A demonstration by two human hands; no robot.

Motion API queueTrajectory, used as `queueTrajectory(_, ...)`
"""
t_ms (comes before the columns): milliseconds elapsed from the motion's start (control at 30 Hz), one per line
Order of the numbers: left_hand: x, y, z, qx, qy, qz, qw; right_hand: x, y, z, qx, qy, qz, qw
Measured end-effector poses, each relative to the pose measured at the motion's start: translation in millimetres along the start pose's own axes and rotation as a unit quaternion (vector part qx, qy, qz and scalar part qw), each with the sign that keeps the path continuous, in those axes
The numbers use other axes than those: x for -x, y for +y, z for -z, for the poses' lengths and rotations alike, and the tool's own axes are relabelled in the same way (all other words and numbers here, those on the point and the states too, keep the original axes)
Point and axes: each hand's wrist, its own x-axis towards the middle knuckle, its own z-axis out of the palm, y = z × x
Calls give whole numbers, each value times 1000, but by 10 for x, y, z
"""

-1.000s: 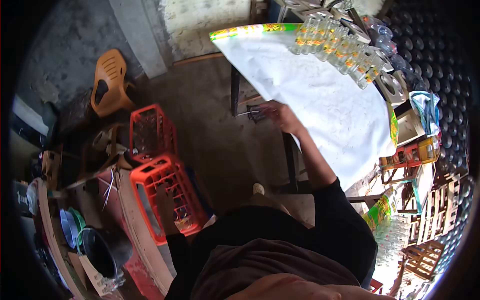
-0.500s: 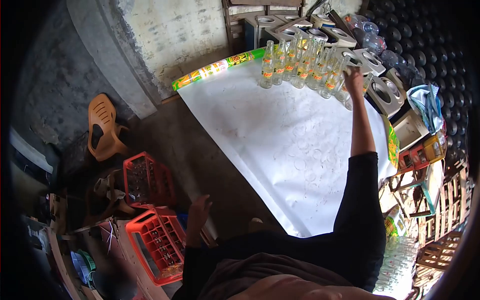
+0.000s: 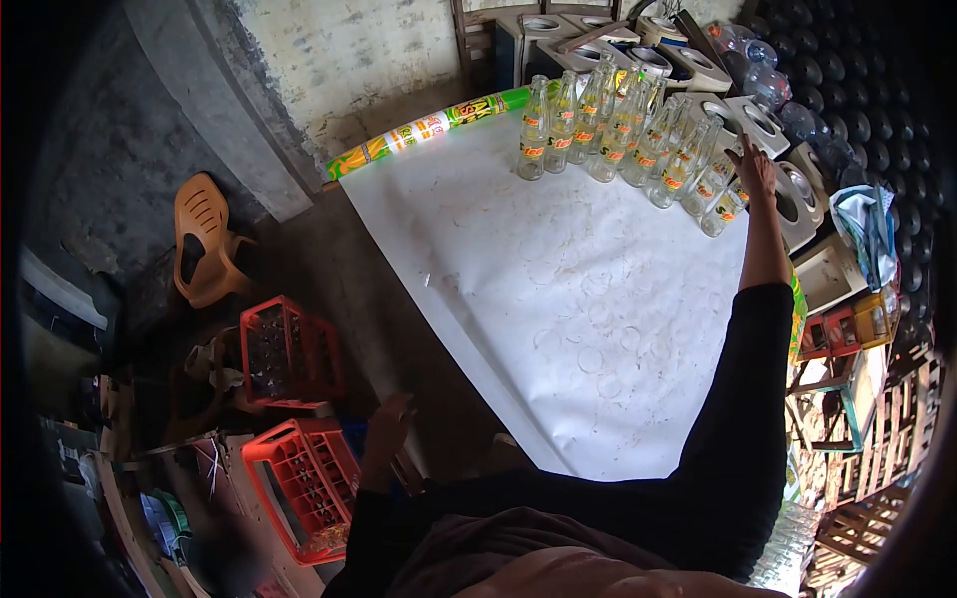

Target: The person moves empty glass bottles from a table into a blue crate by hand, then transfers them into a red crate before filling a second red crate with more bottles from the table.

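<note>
My right hand (image 3: 756, 171) reaches over the far right end of a group of clear glass bottles. Its fingers are stretched and apart, just above the end bottle (image 3: 726, 209); contact with that bottle's neck cannot be made out. Several more bottles (image 3: 614, 140) with orange and green lettering stand upright along the far edge of a white-covered table (image 3: 558, 289). My left hand (image 3: 389, 427) hangs low at my left side, away from the table, in shadow, its fingers loosely apart with nothing visible in them.
Red crates (image 3: 317, 478) with bottles stand on the floor at left, near an orange plastic chair (image 3: 206, 244). Speaker-like boxes (image 3: 758, 125) crowd behind the table. A printed roll (image 3: 419, 132) edges the table's far left. More glass bottles (image 3: 783, 548) are at lower right.
My right hand has moved right along the bottle row, and its fingers have spread. The view has shifted slightly. My left hand stays low at my side.
</note>
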Motion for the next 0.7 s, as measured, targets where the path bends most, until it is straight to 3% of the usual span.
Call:
queueTrajectory(167,-9,68,-34,-19,20,-53,998,243,-123,346,-27,6,69,997)
queueTrajectory(233,18,23,-53,-26,25,-57,998,296,-24,212,-141,28,-28,989)
queueTrajectory(367,170,-17,51,-21,52,-53,997,524,-12,332,-101,-54,-35,993)
queueTrajectory(400,211,11,103,-8,64,-48,997,589,29,235,-35,48,48,997)
queueTrajectory(467,250,-112,114,19,86,-99,991,814,-156,509,-27,36,64,997)
queueTrajectory(500,293,-98,151,38,98,-101,989,1036,-554,1032,-58,-2,48,997)
queueTrajectory(567,370,36,315,59,94,-105,988,1197,-585,1035,-122,89,153,977)
queueTrajectory(633,451,216,506,79,86,-130,985,1491,-1073,1684,-148,-54,100,982)
queueTrajectory(700,584,369,682,91,107,-173,975,1859,-1563,2213,-207,-61,190,958)
